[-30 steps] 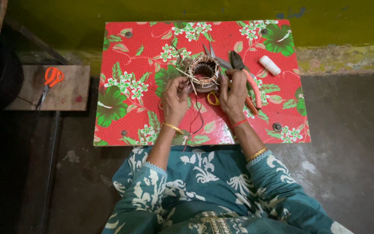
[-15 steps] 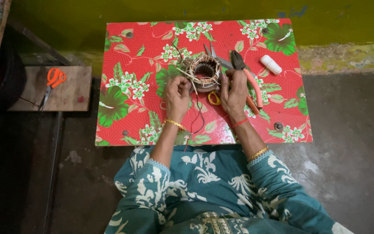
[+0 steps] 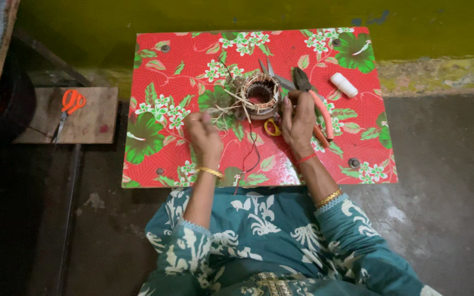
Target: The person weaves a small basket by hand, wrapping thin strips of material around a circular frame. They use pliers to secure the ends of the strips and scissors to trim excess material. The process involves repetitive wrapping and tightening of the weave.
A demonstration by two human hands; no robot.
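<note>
Pulling left hand (image 3: 204, 134) away toward frame left, grip pinched on pale string from the round copper-wound stator (image 3: 260, 95); right hand (image 3: 297, 118) stays beside it, grip closed, contents unclear.

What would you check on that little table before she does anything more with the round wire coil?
1. Coil lies flat on the table: ok.
2. Right hand steadies the coil's edge: ok.
3. Left hand has a firm hold on the pale strands: cannot tell.
4. Pliers lie within reach beside the right hand: ok.
5. White spool sits clear of the hands: ok.
6. Dark wire is free of tangles: cannot tell.
</note>
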